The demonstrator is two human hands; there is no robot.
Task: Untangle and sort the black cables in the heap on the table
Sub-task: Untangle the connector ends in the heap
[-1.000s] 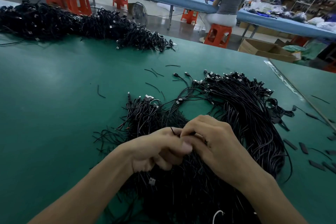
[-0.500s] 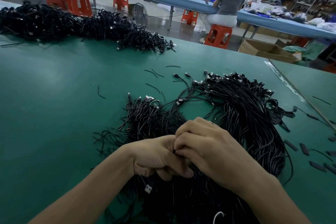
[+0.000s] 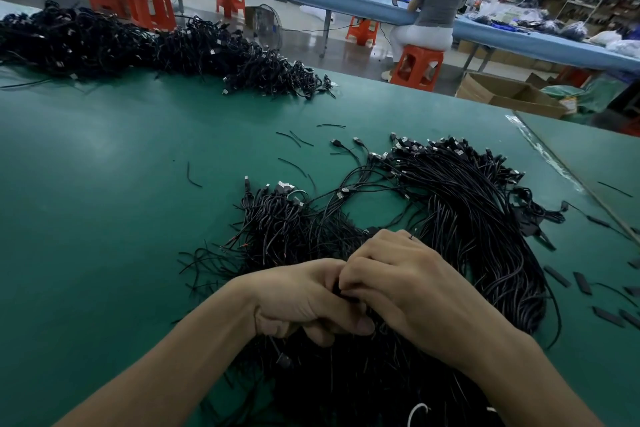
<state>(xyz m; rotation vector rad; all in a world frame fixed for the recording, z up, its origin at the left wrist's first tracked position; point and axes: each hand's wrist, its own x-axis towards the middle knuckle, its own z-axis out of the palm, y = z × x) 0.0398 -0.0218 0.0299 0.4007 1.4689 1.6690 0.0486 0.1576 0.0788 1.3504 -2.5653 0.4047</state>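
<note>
orange stool [image 3: 417, 68], cardboard box [image 3: 509, 97], fan [image 3: 266, 22]

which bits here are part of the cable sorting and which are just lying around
In the job: cable heap; left hand and right hand, both pinching strands of it.
Lying about: far cable pile, loose wire offcuts, black strips, cardboard box, orange stool.

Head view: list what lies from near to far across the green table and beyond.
Left hand and right hand gripping strands → bulk of the cable heap → stray cable bits → far cable pile → orange stool → seated person.
</note>
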